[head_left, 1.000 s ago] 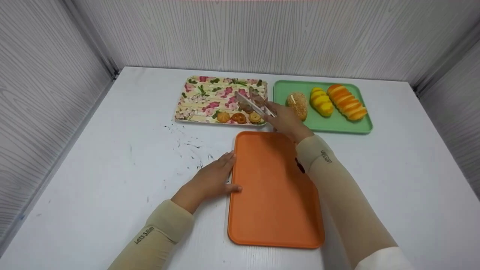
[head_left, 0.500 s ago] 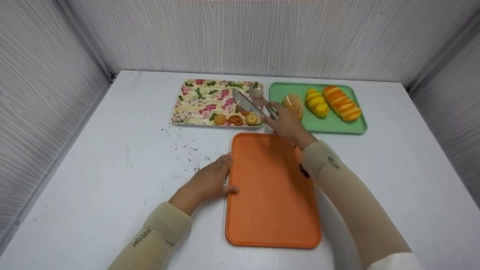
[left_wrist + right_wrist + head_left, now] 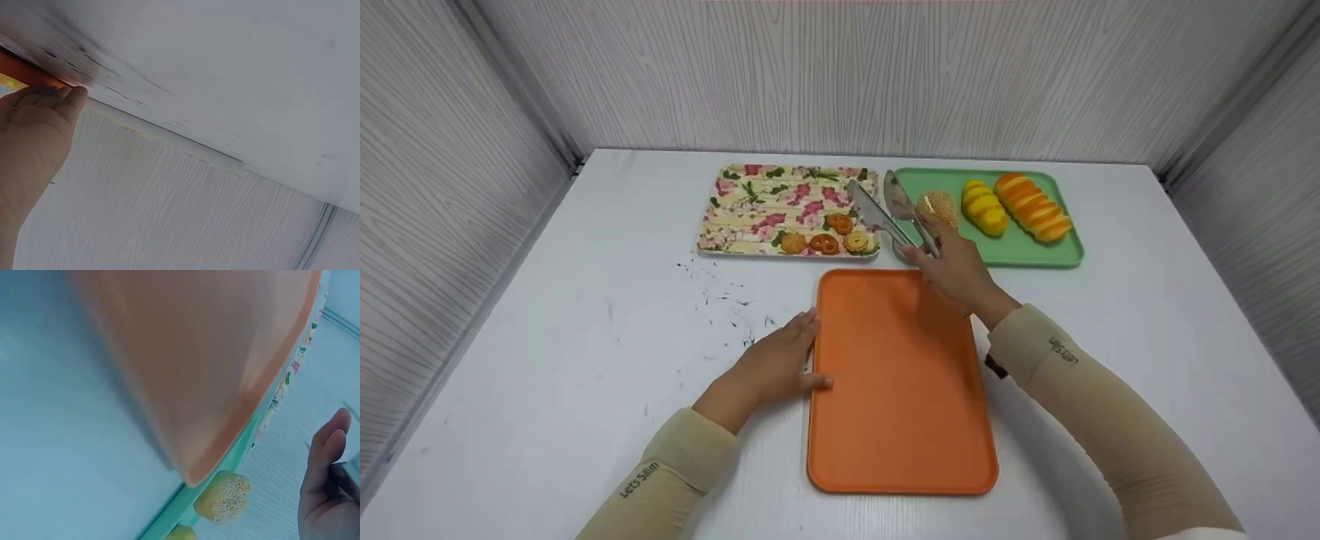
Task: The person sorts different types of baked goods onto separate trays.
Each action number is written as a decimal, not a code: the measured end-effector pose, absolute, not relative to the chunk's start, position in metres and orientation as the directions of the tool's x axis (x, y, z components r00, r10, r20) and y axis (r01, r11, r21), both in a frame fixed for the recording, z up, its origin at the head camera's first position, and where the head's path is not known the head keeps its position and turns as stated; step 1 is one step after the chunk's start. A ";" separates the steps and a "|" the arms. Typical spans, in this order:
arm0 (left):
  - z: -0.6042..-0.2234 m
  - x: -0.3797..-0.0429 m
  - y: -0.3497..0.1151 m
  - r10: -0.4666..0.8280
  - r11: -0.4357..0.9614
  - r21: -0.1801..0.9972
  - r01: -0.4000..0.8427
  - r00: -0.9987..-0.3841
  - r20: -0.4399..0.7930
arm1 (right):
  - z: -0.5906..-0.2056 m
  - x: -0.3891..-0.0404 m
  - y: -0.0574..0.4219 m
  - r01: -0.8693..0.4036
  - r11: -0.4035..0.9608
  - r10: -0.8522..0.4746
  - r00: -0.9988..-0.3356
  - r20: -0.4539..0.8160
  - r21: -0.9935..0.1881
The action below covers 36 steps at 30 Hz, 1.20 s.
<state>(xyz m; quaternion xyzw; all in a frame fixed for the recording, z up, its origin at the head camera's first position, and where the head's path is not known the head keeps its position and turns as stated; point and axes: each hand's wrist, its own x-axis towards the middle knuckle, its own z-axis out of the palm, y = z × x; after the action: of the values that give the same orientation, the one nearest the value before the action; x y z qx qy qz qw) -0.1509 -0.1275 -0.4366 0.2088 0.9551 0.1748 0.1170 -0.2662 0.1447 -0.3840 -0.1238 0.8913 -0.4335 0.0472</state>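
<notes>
My right hand grips metal tongs near the far end of the orange tray. The tong arms are spread with nothing between their tips, over the gap between the floral tray and the green tray. A sesame bun lies just beyond the hand, partly hidden by it. My left hand rests against the orange tray's left edge, fingers straight and thumb over the rim. In the left wrist view, the left hand shows straight fingers by the orange edge.
Several small baked pieces, among them a pretzel and a round cookie, lie near the floral tray's front right. A yellow bread roll and a larger orange-brown loaf lie on the green tray. Pale wood-grain panels enclose the table.
My right hand has carried the tongs rightward, away from the baked pieces on the floral tray toward the sesame bun. The view has shifted slightly. My left hand stays at the orange tray's edge.
</notes>
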 end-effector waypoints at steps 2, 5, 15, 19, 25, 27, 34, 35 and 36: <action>-0.437 -0.151 -0.128 0.444 0.850 0.382 0.363 -0.884 -0.149 | -0.386 -0.262 0.151 -0.178 0.592 -0.254 -0.967 0.027 -0.786; -0.437 -0.151 -0.127 0.443 0.852 0.380 0.360 -0.883 -0.155 | -0.387 -0.256 0.163 -0.165 0.593 -0.240 -0.971 0.023 -0.788; -0.437 -0.150 -0.126 0.440 0.853 0.383 0.353 -0.883 -0.165 | -0.395 -0.249 0.205 -0.064 0.615 -0.140 -0.990 -0.029 -0.786; -0.437 -0.150 -0.125 0.432 0.861 0.373 0.346 -0.884 -0.178 | -0.397 -0.249 0.224 -0.078 0.646 -0.107 -0.994 0.012 -0.760; -0.437 -0.150 -0.126 0.424 0.866 0.365 0.341 -0.889 -0.176 | -0.397 -0.253 0.254 -0.056 0.647 -0.046 -0.998 0.035 -0.761; -0.437 -0.150 -0.126 0.423 0.865 0.371 0.338 -0.889 -0.175 | -0.397 -0.255 0.264 -0.044 0.657 -0.022 -0.999 0.039 -0.753; -0.436 -0.149 -0.127 0.421 0.862 0.382 0.333 -0.890 -0.174 | -0.396 -0.257 0.296 0.031 0.674 0.072 -0.997 0.024 -0.738; -0.437 -0.149 -0.127 0.421 0.862 0.383 0.333 -0.890 -0.174 | -0.396 -0.258 0.300 0.040 0.672 0.082 -0.996 0.020 -0.740; -0.437 -0.150 -0.127 0.422 0.861 0.385 0.333 -0.890 -0.172 | -0.397 -0.258 0.304 0.047 0.670 0.091 -0.996 0.018 -0.741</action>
<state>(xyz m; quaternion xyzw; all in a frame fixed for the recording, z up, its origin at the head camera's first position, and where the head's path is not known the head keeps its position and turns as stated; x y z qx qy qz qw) -0.1495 -0.1272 -0.4367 0.1974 0.9563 0.1751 0.1262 -0.2583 0.3038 -0.3967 0.0378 0.9135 -0.4043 -0.0268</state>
